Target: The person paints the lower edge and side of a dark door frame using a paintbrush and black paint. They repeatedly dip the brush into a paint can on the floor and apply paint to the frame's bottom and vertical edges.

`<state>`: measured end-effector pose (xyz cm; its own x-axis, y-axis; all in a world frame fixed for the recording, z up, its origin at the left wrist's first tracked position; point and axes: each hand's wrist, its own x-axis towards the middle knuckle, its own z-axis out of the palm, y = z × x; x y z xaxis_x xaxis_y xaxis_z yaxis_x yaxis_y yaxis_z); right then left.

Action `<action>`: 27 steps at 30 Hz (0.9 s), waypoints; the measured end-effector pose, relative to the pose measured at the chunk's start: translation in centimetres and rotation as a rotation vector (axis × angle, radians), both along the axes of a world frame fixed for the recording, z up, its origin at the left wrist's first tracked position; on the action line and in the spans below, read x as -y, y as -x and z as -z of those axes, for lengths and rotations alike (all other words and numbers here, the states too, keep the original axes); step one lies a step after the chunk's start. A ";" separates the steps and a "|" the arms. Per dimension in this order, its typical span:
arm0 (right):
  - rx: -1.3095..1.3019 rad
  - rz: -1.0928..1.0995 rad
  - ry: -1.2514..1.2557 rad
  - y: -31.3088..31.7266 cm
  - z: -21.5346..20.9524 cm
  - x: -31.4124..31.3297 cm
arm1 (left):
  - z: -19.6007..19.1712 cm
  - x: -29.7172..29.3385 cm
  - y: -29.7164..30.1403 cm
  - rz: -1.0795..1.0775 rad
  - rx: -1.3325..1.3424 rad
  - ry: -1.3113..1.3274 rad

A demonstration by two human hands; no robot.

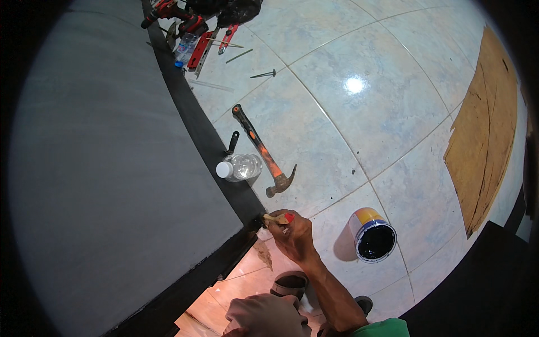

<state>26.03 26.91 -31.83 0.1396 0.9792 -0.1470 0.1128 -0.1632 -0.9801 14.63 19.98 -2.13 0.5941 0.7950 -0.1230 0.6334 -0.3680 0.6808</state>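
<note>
My right hand (292, 237) is closed around a small paintbrush (274, 219) with a pale wooden handle and a red end. The brush tip meets the black border (252, 211) at the corner of a large grey panel (129, 168); the bristles are mostly hidden. To the hand's right stands an open paint can (376, 242) holding glossy black paint. Just beyond the hand lies a claw hammer (263, 147) with an orange and black handle. A clear bottle (245, 167) with a white cap lies beside the border. My left hand is out of view.
At the far left of the tiled floor (320, 129) sit a red and black cordless drill (174, 14), a small water bottle (185, 49), a red utility knife (228, 39) and a loose bolt (264, 74). A jagged brown board (485, 129) lies at the right.
</note>
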 end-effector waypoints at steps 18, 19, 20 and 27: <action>-0.691 0.225 0.171 -2.9 1.2 4.0 | -0.6 1.3 3.0 0.136 -0.081 0.113; -0.728 0.238 0.200 -2.8 1.7 4.4 | -0.6 1.5 3.2 0.143 -0.092 0.126; -0.764 0.252 0.229 -2.7 2.2 4.7 | -0.5 1.8 3.4 0.154 -0.100 0.141; -1.028 0.407 0.354 -0.3 5.2 5.7 | -0.4 0.1 0.7 0.085 -0.055 0.027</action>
<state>26.29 21.20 -37.06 0.0905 0.7706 -0.6309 -0.8336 -0.2880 -0.4713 13.97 19.90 -1.71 0.6509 0.7380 -0.1779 0.6375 -0.4041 0.6560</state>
